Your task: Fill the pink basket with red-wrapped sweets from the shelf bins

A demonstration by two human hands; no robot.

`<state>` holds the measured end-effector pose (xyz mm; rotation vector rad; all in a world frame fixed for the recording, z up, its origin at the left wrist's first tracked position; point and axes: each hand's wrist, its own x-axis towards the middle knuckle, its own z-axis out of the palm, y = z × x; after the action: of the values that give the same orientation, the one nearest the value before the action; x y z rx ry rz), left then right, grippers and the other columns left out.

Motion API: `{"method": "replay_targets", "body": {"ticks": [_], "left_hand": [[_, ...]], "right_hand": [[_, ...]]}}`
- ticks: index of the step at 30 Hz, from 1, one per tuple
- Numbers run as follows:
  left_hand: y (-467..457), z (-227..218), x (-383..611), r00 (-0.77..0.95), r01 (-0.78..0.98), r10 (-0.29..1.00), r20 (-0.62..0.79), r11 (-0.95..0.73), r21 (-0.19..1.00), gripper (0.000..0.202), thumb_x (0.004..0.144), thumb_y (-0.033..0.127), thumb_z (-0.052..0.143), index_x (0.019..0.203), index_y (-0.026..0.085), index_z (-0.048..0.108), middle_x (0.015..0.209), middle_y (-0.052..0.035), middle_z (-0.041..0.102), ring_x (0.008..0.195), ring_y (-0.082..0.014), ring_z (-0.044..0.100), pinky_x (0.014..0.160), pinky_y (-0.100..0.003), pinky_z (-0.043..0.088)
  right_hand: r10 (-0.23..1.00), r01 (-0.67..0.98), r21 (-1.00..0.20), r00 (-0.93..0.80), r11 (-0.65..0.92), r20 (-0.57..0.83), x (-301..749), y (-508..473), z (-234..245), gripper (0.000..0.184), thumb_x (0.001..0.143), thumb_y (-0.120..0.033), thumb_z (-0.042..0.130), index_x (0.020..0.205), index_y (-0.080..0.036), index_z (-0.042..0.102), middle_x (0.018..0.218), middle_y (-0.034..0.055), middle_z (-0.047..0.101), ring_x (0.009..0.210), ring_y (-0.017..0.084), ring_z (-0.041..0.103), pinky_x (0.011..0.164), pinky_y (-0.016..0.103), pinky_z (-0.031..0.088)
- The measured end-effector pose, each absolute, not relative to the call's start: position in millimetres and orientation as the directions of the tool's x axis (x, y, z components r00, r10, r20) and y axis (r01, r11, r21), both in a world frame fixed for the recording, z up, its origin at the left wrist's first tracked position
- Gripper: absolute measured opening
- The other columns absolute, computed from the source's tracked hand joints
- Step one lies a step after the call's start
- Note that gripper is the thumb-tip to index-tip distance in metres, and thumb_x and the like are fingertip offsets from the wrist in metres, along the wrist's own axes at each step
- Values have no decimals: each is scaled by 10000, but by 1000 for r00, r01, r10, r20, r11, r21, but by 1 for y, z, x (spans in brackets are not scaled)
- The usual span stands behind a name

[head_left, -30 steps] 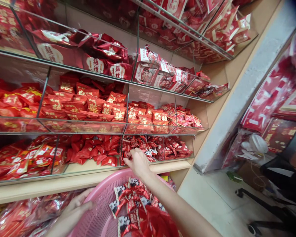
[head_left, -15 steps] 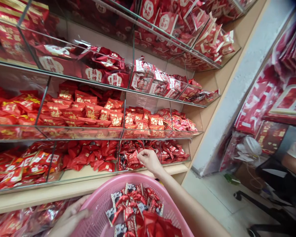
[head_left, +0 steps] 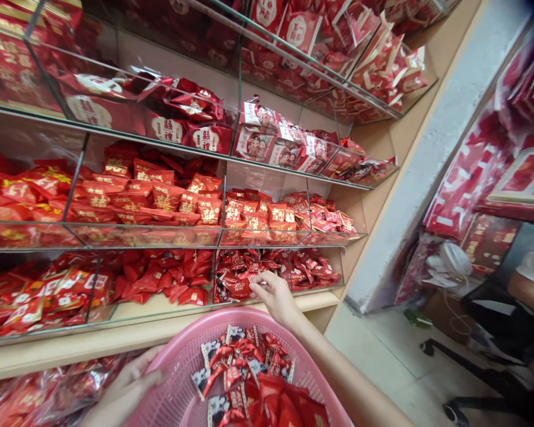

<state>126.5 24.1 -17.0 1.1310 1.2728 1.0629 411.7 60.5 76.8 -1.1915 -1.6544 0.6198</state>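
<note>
A pink perforated plastic basket (head_left: pixel 184 350) is in front of me, tilted a little. My left hand (head_left: pixel 127 385) grips its left rim. Inside lie small candy packets in red with black-and-white prints (head_left: pixel 240 362) and a heap of plain shiny red packets (head_left: pixel 289 406). My right hand (head_left: pixel 276 299) reaches over the basket's far rim to the bottom shelf. Its fingers are curled together at the front of a glass compartment of small red packets (head_left: pixel 235 284). What is between the fingertips, if anything, I cannot make out.
Glass-divided wooden shelves (head_left: pixel 160 323) hold many red packets in rows. Clear bags of red goods (head_left: pixel 48 388) lie under the bottom shelf. On the right are a grey wall (head_left: pixel 427 160), hanging red goods (head_left: pixel 467 172), a seated person's arm (head_left: pixel 531 290) and a black chair base (head_left: pixel 471 373).
My right hand has shifted slightly right and down at the bottom compartment, its fingers a little less bent. The basket and my left hand have hardly moved.
</note>
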Motion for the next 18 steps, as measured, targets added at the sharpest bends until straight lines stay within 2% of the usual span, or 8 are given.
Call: {"method": "replay_targets", "body": {"ticks": [4,7,9,12,14,15,16,18], "left_hand": [[26,-10,127,78,107,995,-57,49,993,368,572,274,668,933,209,702,1018,-61,716,1067,-315,582,946,-415,421],[30,-11,124,122,219,988,96,-122,968,461,576,221,668,1036,203,662,1153,-79,658,1144,-298,526,1023,-390,338],[31,-14,123,150,380,968,203,-246,891,559,625,222,642,1180,229,576,1280,-71,570,1219,-274,455,1059,-379,281],[31,-12,128,273,624,903,333,-430,653,519,717,266,573,1234,262,527,1400,-64,436,1271,-277,381,1057,-407,275],[30,-3,138,337,684,847,410,-520,511,393,744,275,541,1131,249,604,1359,-85,478,1226,-300,425,1027,-427,310],[30,3,144,356,684,824,440,-551,478,335,753,276,530,1069,241,635,1291,-97,537,1178,-304,466,1007,-429,330],[29,11,152,355,670,814,460,-565,481,294,757,270,521,1018,233,651,1200,-103,593,1119,-302,509,987,-428,347],[29,25,168,344,619,840,420,-539,571,241,790,293,484,941,224,658,1011,-93,654,993,-287,571,897,-404,413]], "right_hand": [[879,537,-717,-109,445,464,420,30,68,162,863,-304,470,779,-196,555,801,37,575,728,152,562,681,264,451],[847,547,-670,-156,502,507,424,12,61,141,878,-257,453,813,-198,563,883,60,587,827,166,559,721,272,451],[811,547,-623,-203,559,549,426,4,56,123,879,-223,450,858,-203,570,952,71,581,904,171,550,761,279,449],[761,568,-538,-281,623,585,426,-2,52,125,877,-190,449,896,-208,570,983,72,565,937,167,543,798,280,441],[748,589,-495,-329,639,576,424,-6,50,135,883,-182,441,910,-210,570,995,70,559,929,160,547,798,272,442],[747,597,-480,-350,643,565,423,-7,49,141,886,-181,436,920,-212,570,998,68,559,925,158,550,798,268,444],[747,603,-469,-369,645,554,421,-9,48,147,889,-180,432,931,-214,569,999,66,561,920,156,553,798,265,447],[747,608,-457,-398,649,532,418,-13,46,156,893,-180,429,950,-218,569,997,62,567,916,153,560,804,261,453]]}}
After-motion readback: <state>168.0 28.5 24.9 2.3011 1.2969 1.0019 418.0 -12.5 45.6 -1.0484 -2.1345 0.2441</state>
